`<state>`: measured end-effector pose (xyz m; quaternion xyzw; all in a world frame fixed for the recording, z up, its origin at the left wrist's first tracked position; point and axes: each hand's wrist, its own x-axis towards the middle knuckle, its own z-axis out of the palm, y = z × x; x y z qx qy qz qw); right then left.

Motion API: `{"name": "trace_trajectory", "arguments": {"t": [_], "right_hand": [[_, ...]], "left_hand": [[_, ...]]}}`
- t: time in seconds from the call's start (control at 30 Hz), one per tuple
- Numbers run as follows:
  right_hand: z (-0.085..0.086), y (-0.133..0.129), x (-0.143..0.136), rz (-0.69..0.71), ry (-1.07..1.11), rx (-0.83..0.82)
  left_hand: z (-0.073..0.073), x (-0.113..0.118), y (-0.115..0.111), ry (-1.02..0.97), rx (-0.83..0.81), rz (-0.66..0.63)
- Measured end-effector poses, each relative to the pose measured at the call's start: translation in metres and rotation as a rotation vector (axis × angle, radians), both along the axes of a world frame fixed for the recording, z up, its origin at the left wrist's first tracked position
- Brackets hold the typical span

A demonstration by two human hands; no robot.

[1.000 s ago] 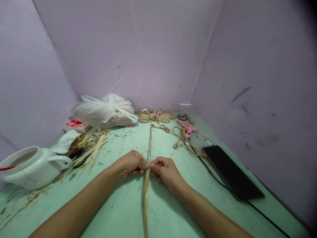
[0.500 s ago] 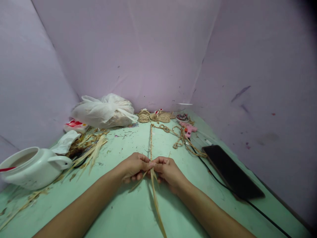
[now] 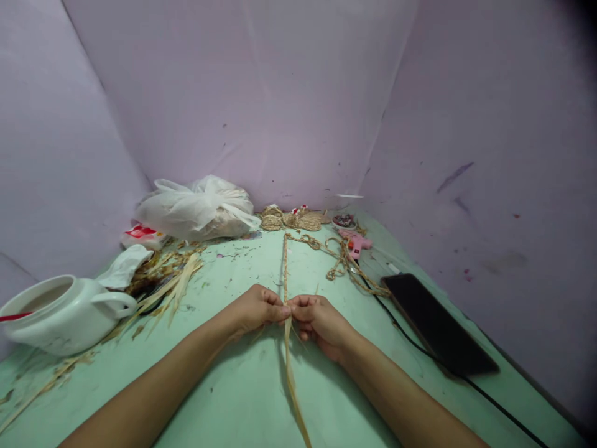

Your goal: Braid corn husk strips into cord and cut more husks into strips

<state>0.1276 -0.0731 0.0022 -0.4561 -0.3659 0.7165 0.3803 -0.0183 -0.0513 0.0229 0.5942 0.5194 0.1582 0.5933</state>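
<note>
A thin braid of dried plant fibre [image 3: 285, 267] runs straight toward me along the green tabletop [image 3: 233, 386]. At its near end, my left hand [image 3: 261, 309] pinches the strands between thumb and fingers. Close against it, my right hand [image 3: 319, 323] pinches the same spot from the right. One long loose fibre strand [image 3: 291, 379] hangs from between the fingertips toward the front edge of the view. The other strand ends are mostly hidden under the hands. Beyond, the braid bends and continues as a loose, tangled length [image 3: 340, 264] to the right.
To the left stand a white pot [image 3: 69, 323], loose dry strips [image 3: 181, 280] and a knotted plastic bag [image 3: 200, 208]. Woven fibre pieces [image 3: 298, 219] lie by the back wall. At right are a pink glue gun [image 3: 355, 242], a dark phone-like slab [image 3: 438, 323] and a black cable [image 3: 494, 401].
Both hands stay at the braid's near end with small finger shifts. The short strand ends that stuck out below the hands are now mostly out of sight.
</note>
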Motion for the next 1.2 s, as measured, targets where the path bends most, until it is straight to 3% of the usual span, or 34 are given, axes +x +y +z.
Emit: {"name": "trace_trajectory", "arguments": {"t": [0.17, 0.5, 0.7, 0.83, 1.0, 1.2], "right_hand": [[-0.002, 0.000, -0.003, -0.034, -0.115, 0.045], [-0.002, -0.002, -0.007, -0.058, -0.288, 0.145], [-0.011, -0.001, -0.005, -0.005, -0.435, 0.329], [-0.002, -0.005, 0.001, 0.048, -0.758, 0.541], [0.020, -0.018, 0.001, 0.075, -1.195, 0.598], [0.024, -0.035, -0.009, 0.194, -1.392, 0.709]], "left_hand": [[-0.002, -0.001, 0.001, 0.018, 0.038, 0.004], [0.002, -0.008, 0.002, -0.101, -0.147, -0.011], [0.005, 0.002, -0.002, 0.001, -0.040, 0.084], [0.001, 0.009, -0.005, 0.035, 0.041, 0.137], [-0.004, 0.016, -0.008, 0.050, 0.045, 0.185], [-0.001, 0.018, -0.014, -0.006, -0.181, 0.300]]}}
